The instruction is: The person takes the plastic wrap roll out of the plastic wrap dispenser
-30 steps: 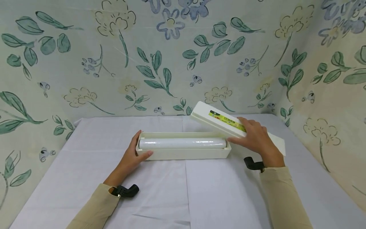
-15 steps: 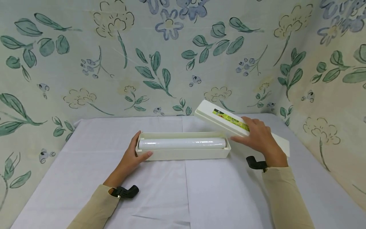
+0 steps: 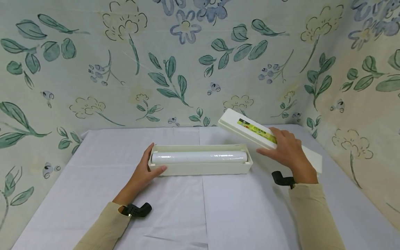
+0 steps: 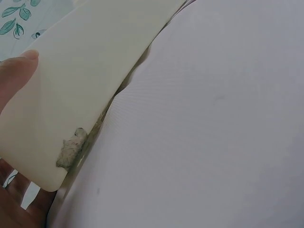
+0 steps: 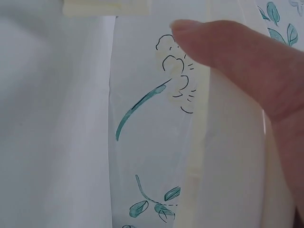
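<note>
A long cream-white cling film box [image 3: 203, 169] sits uncovered on the cloth in the head view, with a roll of cling film [image 3: 200, 157] lying inside it. My left hand [image 3: 143, 173] grips the box's left end, thumb over the front wall and fingers behind. In the left wrist view that thumb [image 4: 19, 71] rests on the pale box wall [image 4: 85, 71], where a grey-green residue patch [image 4: 72, 148] shows near a corner. My right hand [image 3: 285, 149] holds the white lid [image 3: 234, 121] tilted, right of and above the box; a yellow-green label [image 3: 257, 130] is on its top.
A white cloth [image 3: 175, 208] with creases covers the table. Floral fabric [image 3: 200, 76] hangs close behind and along the right side. Black wrist devices [image 3: 137, 209] are strapped at both sleeves.
My right hand has carried the lid slightly farther to the right, away from the box. The left hand and the box have stayed in place.
</note>
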{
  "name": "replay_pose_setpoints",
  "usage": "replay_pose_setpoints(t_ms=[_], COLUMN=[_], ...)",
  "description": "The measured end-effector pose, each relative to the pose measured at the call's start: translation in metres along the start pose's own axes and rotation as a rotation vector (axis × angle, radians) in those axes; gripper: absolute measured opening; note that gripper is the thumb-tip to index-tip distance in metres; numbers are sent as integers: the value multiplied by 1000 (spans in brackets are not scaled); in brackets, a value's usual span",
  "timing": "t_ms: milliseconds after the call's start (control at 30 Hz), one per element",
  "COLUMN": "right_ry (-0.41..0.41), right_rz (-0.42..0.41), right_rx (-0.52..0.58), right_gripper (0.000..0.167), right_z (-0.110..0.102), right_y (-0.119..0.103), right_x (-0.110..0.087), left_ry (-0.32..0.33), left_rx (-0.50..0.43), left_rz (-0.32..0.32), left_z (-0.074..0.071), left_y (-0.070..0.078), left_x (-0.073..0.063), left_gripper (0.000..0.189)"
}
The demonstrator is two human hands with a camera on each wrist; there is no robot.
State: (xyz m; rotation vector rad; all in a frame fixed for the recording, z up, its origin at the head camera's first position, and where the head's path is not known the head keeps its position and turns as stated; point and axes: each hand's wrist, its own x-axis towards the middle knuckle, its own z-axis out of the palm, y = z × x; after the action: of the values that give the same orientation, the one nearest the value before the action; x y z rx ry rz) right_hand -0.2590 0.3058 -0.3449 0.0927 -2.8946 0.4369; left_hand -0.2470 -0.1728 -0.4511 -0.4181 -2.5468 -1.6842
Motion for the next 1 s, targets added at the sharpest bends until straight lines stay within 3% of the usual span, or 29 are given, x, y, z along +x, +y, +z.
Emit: replay_pose_setpoints(t_ms=[567,800,1000], right_ry=[44,27,30], right_rz=[25,38,60], right_rx=[-11,-21,-31], right_gripper=[96,96,96], right_z=[-3,-3,-5], right_y=[7,7,8], right_x=[-2,-1,0], left_ry=[-1,-9,-20], left_rx=[-7,11,-28], left_rz=[-8,-30,-21], left_z=[-2,-1,0], left_y=[1,-2,1], left_x=[-2,-1,-1], left_gripper=[99,98,90])
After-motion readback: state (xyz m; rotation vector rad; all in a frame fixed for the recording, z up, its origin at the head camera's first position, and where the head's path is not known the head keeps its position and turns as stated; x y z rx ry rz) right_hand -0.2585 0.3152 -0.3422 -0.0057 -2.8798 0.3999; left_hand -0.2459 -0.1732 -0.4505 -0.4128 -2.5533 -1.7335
